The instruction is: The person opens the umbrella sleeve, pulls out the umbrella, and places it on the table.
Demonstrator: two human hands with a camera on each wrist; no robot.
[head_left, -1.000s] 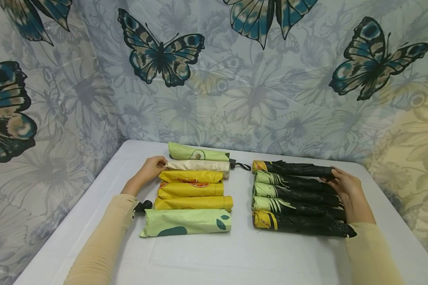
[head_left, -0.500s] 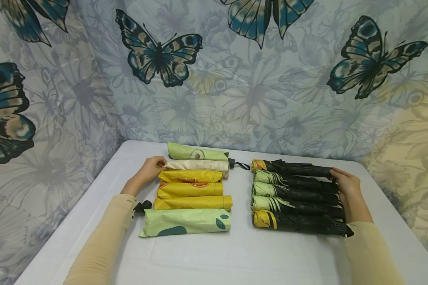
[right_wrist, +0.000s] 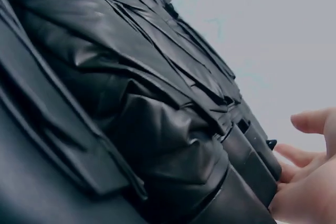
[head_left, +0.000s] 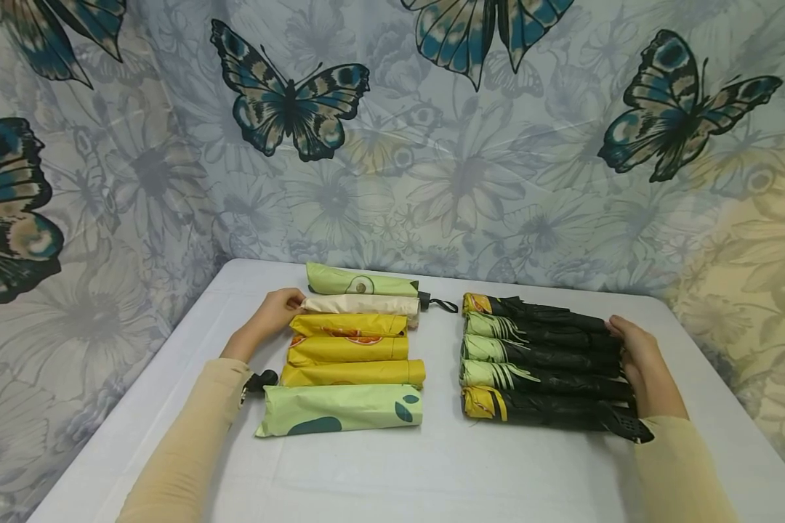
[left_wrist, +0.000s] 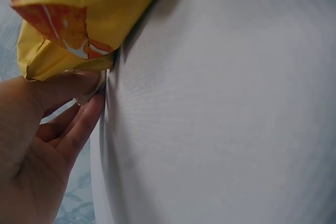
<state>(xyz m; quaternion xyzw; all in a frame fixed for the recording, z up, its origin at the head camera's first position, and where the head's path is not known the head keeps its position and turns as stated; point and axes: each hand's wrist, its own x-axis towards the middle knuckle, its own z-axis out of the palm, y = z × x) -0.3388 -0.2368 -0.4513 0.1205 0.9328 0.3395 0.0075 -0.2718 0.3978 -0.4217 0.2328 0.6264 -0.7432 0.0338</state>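
Observation:
In the head view my left hand (head_left: 271,319) is at the left end of a cream folded umbrella (head_left: 360,304), pinching its edge between thumb and fingers. The left wrist view shows the pinched pale fabric beneath a yellow umbrella (left_wrist: 94,3). On the right, several black folded umbrellas with yellow or green tips lie side by side. My right hand (head_left: 644,363) rests with extended fingers against their right ends, nearest the farthest black umbrella (head_left: 549,311). In the right wrist view the fingers (right_wrist: 304,156) touch the ends of the black umbrellas (right_wrist: 157,124).
A green avocado-print umbrella (head_left: 340,278) lies at the back of the left row. Yellow umbrellas (head_left: 347,349) and a green leaf-print one (head_left: 347,409) lie nearer. A black handle (head_left: 262,380) sticks out left. The white-covered table (head_left: 445,472) meets a butterfly-print cloth (head_left: 464,174).
My right hand has let go of the farthest black umbrella and straightened its fingers. That umbrella's right end has shifted slightly nearer, against its neighbour. The left hand has stayed in place.

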